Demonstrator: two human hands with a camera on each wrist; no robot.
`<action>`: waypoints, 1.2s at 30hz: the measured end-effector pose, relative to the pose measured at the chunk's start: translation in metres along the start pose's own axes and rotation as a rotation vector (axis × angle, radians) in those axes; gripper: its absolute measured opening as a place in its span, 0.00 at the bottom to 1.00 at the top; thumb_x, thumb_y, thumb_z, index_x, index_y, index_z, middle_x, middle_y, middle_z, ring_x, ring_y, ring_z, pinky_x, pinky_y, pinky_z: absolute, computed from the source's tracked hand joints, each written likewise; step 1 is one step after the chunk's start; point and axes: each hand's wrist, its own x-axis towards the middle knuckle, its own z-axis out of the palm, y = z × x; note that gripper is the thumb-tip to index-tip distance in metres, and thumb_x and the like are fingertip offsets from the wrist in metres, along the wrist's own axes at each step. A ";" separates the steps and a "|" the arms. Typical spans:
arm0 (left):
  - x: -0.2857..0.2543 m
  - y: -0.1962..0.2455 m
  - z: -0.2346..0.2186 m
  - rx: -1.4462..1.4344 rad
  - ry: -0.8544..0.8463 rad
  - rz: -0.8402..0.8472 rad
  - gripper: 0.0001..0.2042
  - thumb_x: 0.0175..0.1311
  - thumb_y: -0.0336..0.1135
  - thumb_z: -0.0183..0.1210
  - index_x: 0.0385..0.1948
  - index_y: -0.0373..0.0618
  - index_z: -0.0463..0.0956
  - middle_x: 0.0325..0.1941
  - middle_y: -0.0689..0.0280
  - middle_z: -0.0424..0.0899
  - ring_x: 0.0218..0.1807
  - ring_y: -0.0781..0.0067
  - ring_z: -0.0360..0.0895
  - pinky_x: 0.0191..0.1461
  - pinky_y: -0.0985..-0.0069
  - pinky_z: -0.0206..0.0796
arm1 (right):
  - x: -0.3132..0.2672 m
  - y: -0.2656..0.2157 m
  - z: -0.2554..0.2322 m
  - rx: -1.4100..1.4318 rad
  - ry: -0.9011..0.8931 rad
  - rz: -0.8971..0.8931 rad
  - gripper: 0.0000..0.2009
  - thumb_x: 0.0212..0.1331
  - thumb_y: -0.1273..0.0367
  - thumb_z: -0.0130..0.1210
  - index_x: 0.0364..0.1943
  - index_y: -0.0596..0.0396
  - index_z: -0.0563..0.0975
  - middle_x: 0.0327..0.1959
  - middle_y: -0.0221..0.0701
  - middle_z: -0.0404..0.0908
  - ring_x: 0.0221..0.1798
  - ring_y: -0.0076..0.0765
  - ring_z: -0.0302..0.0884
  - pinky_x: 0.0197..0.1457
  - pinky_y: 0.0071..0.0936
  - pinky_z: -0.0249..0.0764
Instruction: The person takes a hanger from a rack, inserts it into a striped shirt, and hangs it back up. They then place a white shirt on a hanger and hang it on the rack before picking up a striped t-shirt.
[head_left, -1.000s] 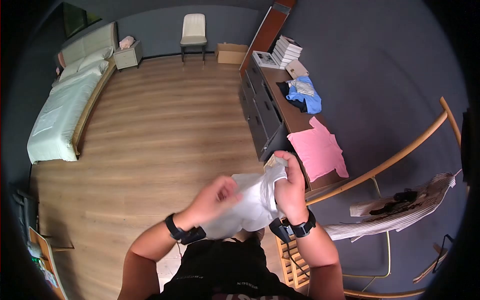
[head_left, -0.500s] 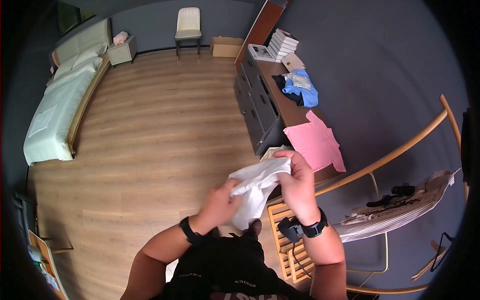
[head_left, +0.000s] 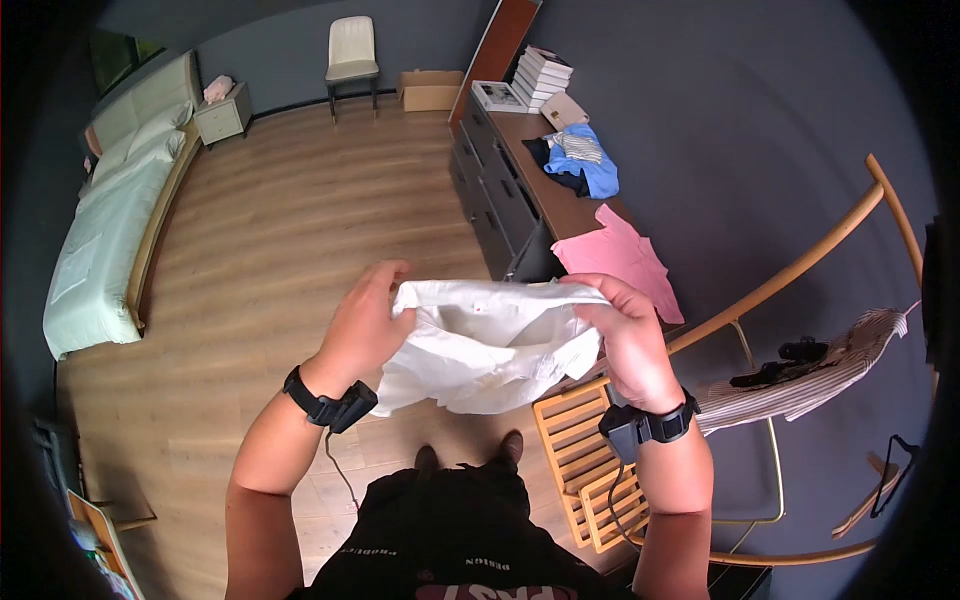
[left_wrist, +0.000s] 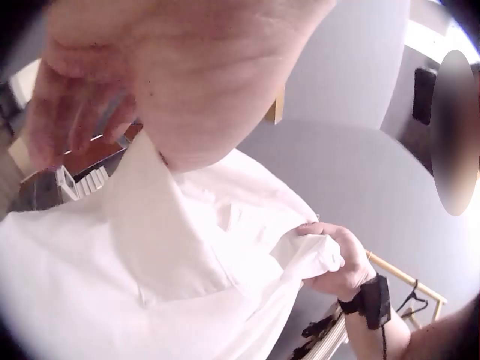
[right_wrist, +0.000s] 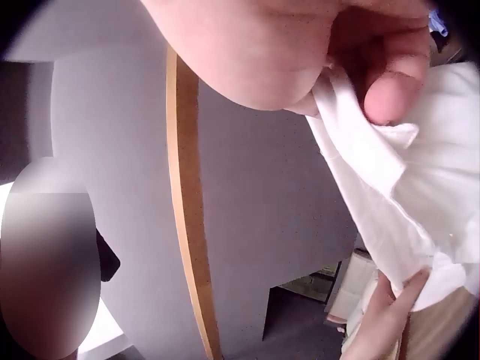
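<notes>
A white collared shirt (head_left: 490,370) hangs spread between both hands in front of the body, its neck opening facing up in the head view. My left hand (head_left: 362,325) pinches one end of the collar between thumb and fingers. At the other end, my right hand (head_left: 632,335) grips the collar edge, its thumb over the cloth. The left wrist view shows the collar flap (left_wrist: 165,232) falling below the left hand. In the right wrist view the collar band (right_wrist: 367,150) runs from the right thumb down toward the left hand (right_wrist: 386,319).
A pink shirt (head_left: 625,262) lies on the dresser (head_left: 535,170), near a pile of blue clothing (head_left: 592,175). To the right, a striped garment (head_left: 830,370) hangs from a wooden rack (head_left: 800,280). A slatted wooden shelf (head_left: 570,450) stands beside the feet. A bed (head_left: 100,270) is at left.
The shirt was bunched near the right hand, with the left hand apart from it. The left hand has taken hold of it and moved left, spreading the collar wide and higher up.
</notes>
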 end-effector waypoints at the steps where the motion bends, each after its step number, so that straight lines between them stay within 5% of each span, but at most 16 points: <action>1: -0.001 -0.002 0.001 -0.004 -0.042 -0.135 0.18 0.61 0.26 0.61 0.54 0.38 0.72 0.43 0.59 0.81 0.44 0.67 0.79 0.50 0.73 0.71 | 0.001 -0.001 -0.001 0.002 0.005 -0.001 0.14 0.65 0.77 0.51 0.53 0.62 0.78 0.38 0.29 0.85 0.30 0.15 0.78 0.28 0.15 0.73; 3: 0.001 -0.008 -0.002 -0.006 -0.087 -0.265 0.18 0.60 0.27 0.60 0.53 0.36 0.74 0.43 0.57 0.82 0.43 0.63 0.80 0.50 0.71 0.72 | 0.003 -0.003 -0.003 0.037 0.025 -0.059 0.12 0.64 0.77 0.52 0.51 0.61 0.80 0.37 0.28 0.85 0.31 0.16 0.79 0.30 0.16 0.73; 5: 0.011 -0.013 -0.009 -0.382 -0.165 -0.304 0.15 0.61 0.25 0.56 0.50 0.34 0.76 0.43 0.60 0.85 0.44 0.69 0.81 0.50 0.73 0.72 | 0.008 0.002 -0.009 -0.040 0.071 -0.118 0.10 0.65 0.76 0.53 0.46 0.62 0.81 0.35 0.28 0.84 0.30 0.16 0.78 0.32 0.18 0.74; 9: 0.033 0.014 -0.036 -0.364 0.080 -0.202 0.12 0.62 0.25 0.55 0.47 0.35 0.78 0.38 0.62 0.86 0.41 0.75 0.81 0.48 0.77 0.72 | 0.016 0.004 -0.021 -0.374 0.094 -0.184 0.08 0.65 0.73 0.56 0.42 0.64 0.81 0.30 0.27 0.84 0.29 0.17 0.77 0.33 0.20 0.72; 10: 0.038 0.024 -0.043 -0.346 0.063 -0.243 0.11 0.64 0.22 0.53 0.45 0.36 0.78 0.39 0.70 0.84 0.43 0.82 0.77 0.49 0.80 0.69 | 0.017 0.002 -0.020 -0.354 0.094 -0.172 0.08 0.65 0.73 0.57 0.42 0.64 0.81 0.29 0.27 0.83 0.28 0.16 0.76 0.32 0.20 0.72; 14: 0.052 0.029 -0.056 -0.242 -0.006 -0.206 0.10 0.64 0.22 0.53 0.44 0.37 0.78 0.39 0.71 0.83 0.42 0.84 0.77 0.47 0.82 0.69 | 0.014 -0.009 -0.015 -0.434 0.131 -0.153 0.09 0.66 0.71 0.58 0.39 0.65 0.81 0.25 0.27 0.82 0.26 0.16 0.75 0.30 0.20 0.70; 18: 0.049 0.030 -0.059 -0.540 -0.085 -0.275 0.10 0.65 0.23 0.53 0.46 0.42 0.78 0.40 0.73 0.83 0.41 0.84 0.77 0.45 0.84 0.68 | 0.011 -0.001 -0.016 -0.482 0.081 -0.159 0.10 0.66 0.67 0.59 0.37 0.63 0.82 0.24 0.27 0.82 0.27 0.16 0.76 0.30 0.21 0.71; 21: 0.040 0.033 -0.053 -0.709 -0.095 -0.401 0.10 0.66 0.24 0.53 0.46 0.43 0.77 0.41 0.73 0.82 0.41 0.83 0.77 0.45 0.83 0.68 | 0.007 0.008 -0.016 -0.643 -0.001 -0.148 0.11 0.64 0.64 0.61 0.36 0.59 0.84 0.25 0.29 0.83 0.27 0.23 0.78 0.33 0.26 0.72; 24: 0.030 0.028 -0.038 -0.826 -0.063 -0.437 0.09 0.66 0.25 0.52 0.46 0.43 0.77 0.41 0.72 0.82 0.40 0.82 0.78 0.46 0.83 0.68 | -0.004 0.016 -0.004 -0.837 -0.054 -0.154 0.10 0.61 0.63 0.64 0.38 0.54 0.84 0.28 0.35 0.84 0.30 0.42 0.81 0.39 0.32 0.75; 25: 0.028 0.028 -0.031 -0.872 -0.043 -0.435 0.09 0.66 0.25 0.52 0.45 0.42 0.76 0.41 0.72 0.82 0.40 0.82 0.78 0.46 0.82 0.69 | -0.003 0.026 -0.008 -0.900 -0.068 -0.277 0.11 0.60 0.63 0.63 0.38 0.57 0.84 0.34 0.37 0.84 0.33 0.44 0.81 0.41 0.33 0.76; 28: 0.023 0.031 -0.021 -0.911 -0.040 -0.449 0.08 0.66 0.25 0.52 0.45 0.42 0.76 0.40 0.71 0.82 0.41 0.81 0.78 0.47 0.81 0.69 | -0.004 0.055 -0.013 -0.841 -0.070 -0.367 0.12 0.63 0.65 0.60 0.40 0.61 0.81 0.35 0.37 0.82 0.37 0.36 0.81 0.41 0.31 0.75; 30: 0.022 0.030 -0.019 -0.953 -0.037 -0.478 0.08 0.66 0.26 0.52 0.45 0.42 0.76 0.40 0.71 0.82 0.40 0.81 0.78 0.47 0.81 0.70 | -0.009 0.061 -0.010 -0.539 -0.102 -0.046 0.10 0.66 0.67 0.56 0.42 0.61 0.79 0.37 0.33 0.81 0.41 0.26 0.79 0.42 0.27 0.74; 31: 0.020 0.028 -0.019 -0.892 -0.038 -0.465 0.09 0.65 0.26 0.54 0.45 0.40 0.76 0.41 0.69 0.81 0.42 0.79 0.78 0.47 0.81 0.69 | -0.014 0.061 -0.006 -0.538 -0.103 -0.045 0.10 0.66 0.67 0.56 0.42 0.61 0.79 0.37 0.33 0.81 0.41 0.26 0.79 0.42 0.27 0.74; 33: 0.016 0.020 -0.018 -0.831 -0.037 -0.455 0.10 0.65 0.26 0.56 0.46 0.38 0.76 0.41 0.67 0.81 0.43 0.78 0.77 0.47 0.81 0.69 | -0.027 0.059 0.004 0.089 -0.062 0.114 0.10 0.68 0.69 0.53 0.47 0.60 0.76 0.41 0.25 0.81 0.44 0.23 0.78 0.49 0.22 0.73; 35: 0.006 0.005 -0.008 -0.282 0.050 -0.225 0.12 0.63 0.28 0.61 0.47 0.39 0.76 0.45 0.62 0.79 0.47 0.72 0.77 0.49 0.77 0.70 | -0.032 0.065 0.001 0.072 -0.080 0.094 0.11 0.68 0.70 0.51 0.50 0.60 0.75 0.44 0.30 0.82 0.47 0.25 0.79 0.54 0.24 0.73; 36: -0.003 0.007 0.001 -0.283 0.041 -0.226 0.12 0.63 0.28 0.61 0.47 0.39 0.76 0.45 0.62 0.79 0.47 0.72 0.77 0.49 0.77 0.70 | -0.038 0.061 0.009 0.316 -0.045 0.139 0.12 0.68 0.70 0.50 0.50 0.60 0.75 0.45 0.31 0.82 0.49 0.27 0.79 0.55 0.26 0.73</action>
